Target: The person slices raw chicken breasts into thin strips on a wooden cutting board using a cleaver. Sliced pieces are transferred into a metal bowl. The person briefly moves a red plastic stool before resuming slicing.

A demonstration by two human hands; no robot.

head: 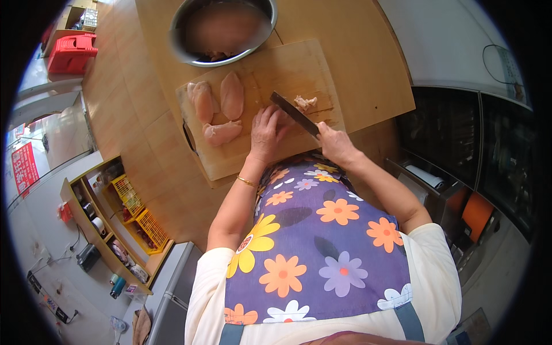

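My right hand [334,142] is closed around the handle of a cleaver [295,114], its dark blade slanting up and left over a wooden cutting board [241,161]. Beside the blade, my left hand [267,129] presses on a piece of raw chicken [283,123], mostly hidden by the fingers. Small cut chicken pieces [305,102] lie on the blade's other side. At the board's left are several raw chicken breasts [232,95], one of them lying crosswise nearer me [222,132].
A metal bowl [275,21] with blurred contents stands beyond the board on the wooden table [366,56]. A wooden shelf unit [161,258] with yellow plastic baskets [151,228] is at left, red plastic stools [71,54] at upper left, and dark glass-fronted cabinets [440,129] at right.
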